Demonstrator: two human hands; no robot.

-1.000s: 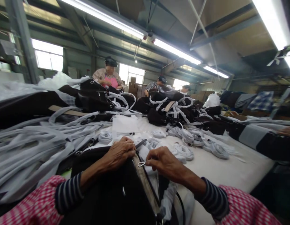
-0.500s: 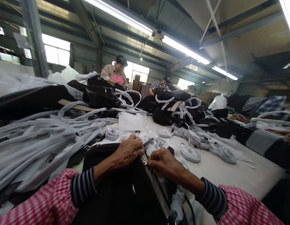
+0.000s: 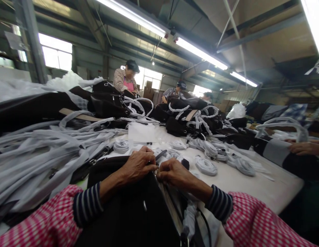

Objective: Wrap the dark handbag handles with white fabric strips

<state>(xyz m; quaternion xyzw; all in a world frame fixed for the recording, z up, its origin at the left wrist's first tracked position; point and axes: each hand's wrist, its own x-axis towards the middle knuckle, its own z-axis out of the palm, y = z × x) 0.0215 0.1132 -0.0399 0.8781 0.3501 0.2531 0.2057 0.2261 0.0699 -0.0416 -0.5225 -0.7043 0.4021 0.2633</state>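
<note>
A black bag (image 3: 120, 212) lies in front of me, its long zipper (image 3: 170, 207) running away from me along the right side. My left hand (image 3: 137, 165) is closed on the bag's top edge at the far end of that zipper. Beside it, almost touching, my right hand (image 3: 176, 175) pinches what appears to be the zipper pull; the fingers hide most of it. A small silver fitting (image 3: 145, 205) shows on the bag's face. Next to the zipper hangs a wrapped strap (image 3: 189, 218).
Long straps in pale wrapping (image 3: 46, 157) heap up on the left. Coiled wrapped straps (image 3: 205, 165) lie on the white table (image 3: 267, 188). Black bags (image 3: 107, 101) are piled behind. Co-workers stand at the back, and another person's hands (image 3: 302, 148) hold a bag at right.
My right hand has moved along the zipper, away from me and toward my left hand. The left hand keeps its hold. At right, the other person's hands have come further into view.
</note>
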